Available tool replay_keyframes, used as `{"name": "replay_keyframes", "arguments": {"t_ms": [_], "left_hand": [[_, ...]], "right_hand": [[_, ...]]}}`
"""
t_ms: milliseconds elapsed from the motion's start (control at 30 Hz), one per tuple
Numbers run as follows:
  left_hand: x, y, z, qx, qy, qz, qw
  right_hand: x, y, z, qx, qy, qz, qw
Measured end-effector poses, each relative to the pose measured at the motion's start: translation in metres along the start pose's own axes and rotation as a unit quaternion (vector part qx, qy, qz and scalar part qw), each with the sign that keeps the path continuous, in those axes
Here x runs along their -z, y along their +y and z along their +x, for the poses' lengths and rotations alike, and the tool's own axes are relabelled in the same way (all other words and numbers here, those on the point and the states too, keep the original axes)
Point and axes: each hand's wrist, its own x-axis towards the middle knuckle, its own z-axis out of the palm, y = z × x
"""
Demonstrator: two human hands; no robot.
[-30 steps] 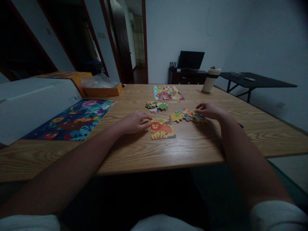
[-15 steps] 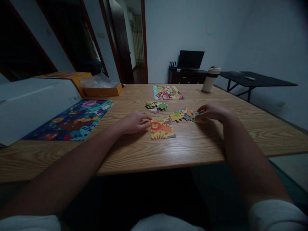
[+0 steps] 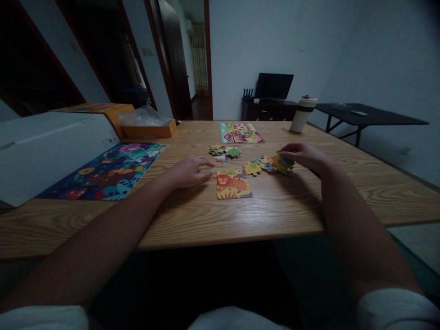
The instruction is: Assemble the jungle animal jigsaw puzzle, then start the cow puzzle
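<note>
On the table lies a small lion jigsaw puzzle, its pieces joined into a roughly square picture. My left hand rests at its left edge, fingers apart and holding nothing. To the right, my right hand pinches a yellow puzzle piece, tilted up at the right end of a loose pile. That pile of puzzle pieces overlaps itself, with a yellow piece at its left end beside the lion picture. Whether more than one piece is in my fingers I cannot tell.
Behind the lion picture is another pile of puzzle pieces. Farther back lies a farm picture. A tumbler stands back right. At left are a white box, a dark blue picture sheet and an orange box with clear plastic.
My right hand has lifted and tilted a yellow piece up from the right end of the pile. My left hand stays by the lion puzzle, its fingers slightly shifted.
</note>
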Motion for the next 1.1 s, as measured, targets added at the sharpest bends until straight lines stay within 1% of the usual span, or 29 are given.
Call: {"name": "replay_keyframes", "arguments": {"t_ms": [167,267,367,467,533,633,700,733,767,800,867,900,933,967,1000,1067,1100], "left_hand": [[0.0,0.001,0.0,-0.003,-0.001,-0.002,1.0],[0.001,0.001,0.0,-0.004,-0.002,-0.002,1.0],[0.001,0.002,0.0,-0.002,-0.005,0.002,1.0],[0.002,0.003,0.0,-0.004,-0.009,0.005,1.0],[0.002,0.004,-0.001,-0.005,-0.012,0.006,1.0],[0.003,0.005,-0.001,-0.004,-0.017,0.007,1.0],[0.003,0.005,-0.002,-0.005,-0.02,0.005,1.0],[0.003,0.006,-0.002,-0.006,-0.021,0.003,1.0],[0.003,0.006,-0.002,-0.006,-0.022,0.001,1.0],[0.003,0.007,-0.002,-0.005,-0.023,0.0,1.0],[0.003,0.008,-0.001,-0.003,-0.024,0.001,1.0],[0.003,0.008,-0.001,-0.003,-0.026,0.002,1.0],[0.003,0.008,-0.001,-0.002,-0.029,0.003,1.0],[0.003,0.008,-0.001,-0.001,-0.032,0.004,0.999],[0.003,0.008,-0.001,-0.001,-0.036,0.004,0.999],[0.002,0.007,0.0,-0.002,-0.037,0.003,0.999],[0.002,0.006,0.0,-0.003,-0.035,0.004,0.999]], "right_hand": [[-0.004,-0.007,0.002,-0.004,0.086,0.059,0.995],[-0.005,-0.009,0.002,-0.016,0.136,0.064,0.988],[-0.002,-0.01,0.001,-0.03,0.142,0.056,0.988],[0.002,-0.008,-0.003,-0.041,0.113,0.041,0.992],[0.005,-0.004,-0.005,-0.044,0.076,0.018,0.996],[0.007,0.002,-0.006,-0.04,-0.027,-0.031,0.998],[0.005,0.005,-0.004,-0.041,-0.096,-0.079,0.991],[0.003,0.005,-0.003,-0.043,-0.114,-0.107,0.987],[0.0,0.004,-0.001,-0.042,-0.116,-0.134,0.983],[-0.004,0.003,0.001,-0.03,-0.101,-0.158,0.982],[-0.015,-0.002,0.003,0.024,-0.055,-0.186,0.981],[-0.021,-0.004,0.004,0.056,-0.042,-0.19,0.979],[-0.026,-0.006,0.005,0.082,-0.043,-0.191,0.977],[-0.031,-0.007,0.006,0.096,-0.059,-0.191,0.975],[-0.034,-0.007,0.006,0.096,-0.084,-0.191,0.973],[-0.036,-0.006,0.007,0.065,-0.122,-0.197,0.971],[-0.035,-0.005,0.006,0.044,-0.125,-0.205,0.97]]}}
